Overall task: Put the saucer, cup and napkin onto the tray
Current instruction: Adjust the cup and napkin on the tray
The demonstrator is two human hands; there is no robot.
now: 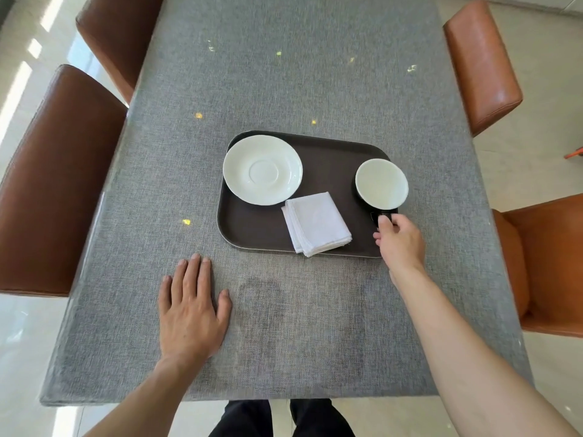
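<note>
A dark brown tray (258, 230) lies in the middle of the grey table. On its left part rests a white saucer (262, 169). A folded white napkin (316, 223) lies at the tray's front middle, its corner just over the front rim. The cup (381, 183), black outside and white inside, stands upright on the tray's right end. My right hand (399, 239) pinches the cup's black handle with thumb and fingers. My left hand (192, 305) rests flat on the table, fingers spread, in front of and left of the tray, holding nothing.
Brown leather chairs stand on both long sides: two on the left (56, 184) (116, 36), two on the right (482, 64) (549, 263). The grey table cover (303, 77) stretches far beyond the tray. A faint round stain (268, 298) marks the cloth near the front edge.
</note>
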